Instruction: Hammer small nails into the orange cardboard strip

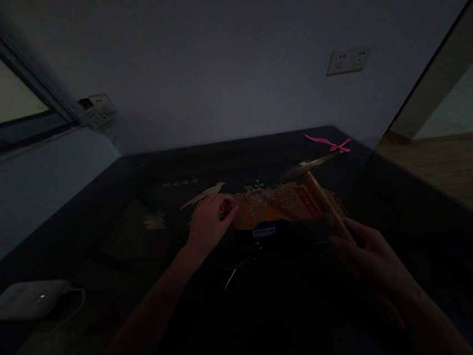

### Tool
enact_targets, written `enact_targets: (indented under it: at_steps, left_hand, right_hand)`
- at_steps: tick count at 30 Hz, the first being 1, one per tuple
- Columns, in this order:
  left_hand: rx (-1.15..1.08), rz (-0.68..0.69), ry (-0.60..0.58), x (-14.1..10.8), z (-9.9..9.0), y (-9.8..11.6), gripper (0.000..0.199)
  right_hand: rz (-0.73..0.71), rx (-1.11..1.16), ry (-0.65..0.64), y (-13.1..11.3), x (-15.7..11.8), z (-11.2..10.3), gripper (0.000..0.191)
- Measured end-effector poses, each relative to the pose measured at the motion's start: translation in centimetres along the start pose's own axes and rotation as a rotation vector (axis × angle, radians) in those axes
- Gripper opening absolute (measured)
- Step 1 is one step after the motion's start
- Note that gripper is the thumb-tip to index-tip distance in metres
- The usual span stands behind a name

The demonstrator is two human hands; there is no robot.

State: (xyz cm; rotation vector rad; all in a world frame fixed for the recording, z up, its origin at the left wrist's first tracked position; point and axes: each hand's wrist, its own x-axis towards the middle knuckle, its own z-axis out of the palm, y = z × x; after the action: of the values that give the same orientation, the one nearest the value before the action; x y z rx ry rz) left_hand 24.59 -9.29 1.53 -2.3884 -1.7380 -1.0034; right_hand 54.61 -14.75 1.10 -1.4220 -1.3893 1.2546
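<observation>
The right hand (366, 248) grips a hammer (323, 197) by its wooden handle, fingers wrapped around it, with the metal head raised away from the wearer over the right end of a dotted packet (264, 207). The packet lies across the dark table (234, 158) and has a red strip at its right end; a blue label (264, 232) shows along its near edge. The left hand (209, 219) is at the packet's left end, its thumb and index finger bent toward each other; whether they pinch anything is too dark to tell.

Thin shiny metal pieces (230, 278) lie on the near side of the packet. A pale bird figure (208, 192) shows just beyond the left hand, at the packet's far left. Beyond the packet to the right is a pink ribbon (334, 146). Well to the packet's left, nearer the wearer, sits a white object (28, 299) with a cord. On the wall (217, 62) beyond the packet, a socket plate (346, 61) is up to the right, and more sockets (98, 110) are to the left.
</observation>
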Motion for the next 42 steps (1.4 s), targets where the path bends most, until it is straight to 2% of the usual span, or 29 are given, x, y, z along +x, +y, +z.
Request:
enact_targets:
  at_steps: [2,6,8,11,17,21,26,31,35,39,42]
  left_hand:
    - [0.024,-0.029,-0.103,-2.1,-1.0,0.5,0.009]
    - [0.089,-0.145,-0.518,-7.0,-1.8,1.6,0.013]
    - [0.131,-0.221,-0.664,-8.8,-1.8,2.0,0.014]
    - [0.177,-0.301,-0.752,-10.3,-1.5,2.4,0.01]
    - [0.269,-0.341,-0.798,-10.7,-2.0,2.1,0.017]
    - [0.188,-0.408,-0.731,-11.3,-2.7,0.5,0.015]
    - [-0.068,-0.358,-0.498,-11.1,-3.2,-0.7,0.015]
    - [-0.229,-0.3,-0.258,-8.4,-4.4,-0.1,0.013]
    - [-0.376,-0.265,-0.112,-5.9,-5.0,0.0,0.01]
    - [-0.59,-0.262,-0.05,-3.4,-4.5,0.2,0.01]
    - [-0.693,-0.295,0.029,-1.0,-3.4,0.8,0.013]
  right_hand:
    - [0.026,0.03,0.012,0.4,-0.1,-0.2,0.058]
    - [0.054,0.063,0.001,1.0,-0.1,-0.4,0.062]
    - [0.051,0.059,0.001,1.2,-0.1,-0.4,0.061]
    - [0.013,0.029,-0.018,1.2,-0.1,-0.3,0.055]
    - [0.001,-0.028,-0.039,1.0,0.0,-0.3,0.052]
    - [0.011,0.009,-0.021,0.9,0.0,-0.1,0.058]
    - [-0.007,-0.01,-0.029,1.1,0.1,-0.2,0.056]
    - [0.009,0.017,-0.051,1.2,0.1,-0.1,0.058]
    - [0.027,0.013,-0.049,1.4,0.2,-0.1,0.06]
    - [-0.008,0.029,-0.038,1.6,0.3,-0.1,0.056]
    - [0.003,0.056,-0.066,1.7,0.3,0.0,0.056]
